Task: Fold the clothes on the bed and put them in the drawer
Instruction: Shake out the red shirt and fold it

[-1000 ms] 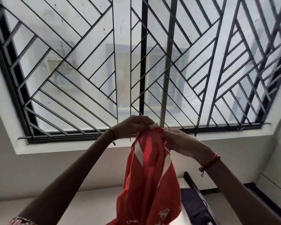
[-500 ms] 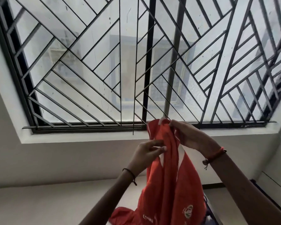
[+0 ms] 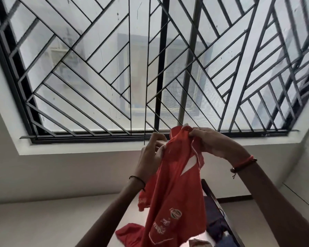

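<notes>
One red shirt (image 3: pixel 175 186), two gripping hands

The red jersey (image 3: pixel 175 184) hangs vertically, bunched, with white diagonal stripes near its top and white printed logos lower down. The right hand (image 3: pixel 210 142) pinches its top edge; the left hand (image 3: pixel 150 155) grips the fabric just below.
</notes>
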Motion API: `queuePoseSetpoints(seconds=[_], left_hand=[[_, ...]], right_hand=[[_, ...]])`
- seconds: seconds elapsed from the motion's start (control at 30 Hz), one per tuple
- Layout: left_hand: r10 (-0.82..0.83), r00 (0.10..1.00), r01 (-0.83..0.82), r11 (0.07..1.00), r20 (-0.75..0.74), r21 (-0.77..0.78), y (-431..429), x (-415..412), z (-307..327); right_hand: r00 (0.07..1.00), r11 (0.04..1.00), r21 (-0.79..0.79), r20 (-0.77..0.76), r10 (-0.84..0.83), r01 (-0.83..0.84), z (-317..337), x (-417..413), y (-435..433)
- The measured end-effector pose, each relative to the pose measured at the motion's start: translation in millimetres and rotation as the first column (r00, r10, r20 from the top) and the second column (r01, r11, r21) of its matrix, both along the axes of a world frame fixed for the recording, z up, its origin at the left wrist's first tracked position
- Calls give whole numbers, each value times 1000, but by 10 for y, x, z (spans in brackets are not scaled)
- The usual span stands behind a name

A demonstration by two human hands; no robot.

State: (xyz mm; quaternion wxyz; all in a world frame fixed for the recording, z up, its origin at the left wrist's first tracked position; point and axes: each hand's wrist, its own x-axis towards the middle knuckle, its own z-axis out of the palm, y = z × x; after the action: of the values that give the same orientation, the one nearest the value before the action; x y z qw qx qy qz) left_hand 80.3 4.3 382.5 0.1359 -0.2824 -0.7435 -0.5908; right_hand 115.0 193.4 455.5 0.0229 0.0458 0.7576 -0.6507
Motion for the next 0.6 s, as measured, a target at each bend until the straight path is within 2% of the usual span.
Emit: queuePoseSetpoints(seconds=[0.13,0.3,0.43,0.6], left_hand=[[2,1000,-5,995,-31,-98,25,-20,42],[-42,995,47,998,89,-53,74,-9,27],[-187,967,192,981,171,-13,75,-9,-56],[-163,965,169,986,205,-12,11,-3,-98]], right_hand=[[998,982,-187,50,48,-38,-53,-27,-21],[997,949,-313,51,62,-43,-100,-75,-132],[996,974,-210,10,84,-80,-140,-115,-197],[996,991,-103,-3,87,-87,-184,-141,-252]])
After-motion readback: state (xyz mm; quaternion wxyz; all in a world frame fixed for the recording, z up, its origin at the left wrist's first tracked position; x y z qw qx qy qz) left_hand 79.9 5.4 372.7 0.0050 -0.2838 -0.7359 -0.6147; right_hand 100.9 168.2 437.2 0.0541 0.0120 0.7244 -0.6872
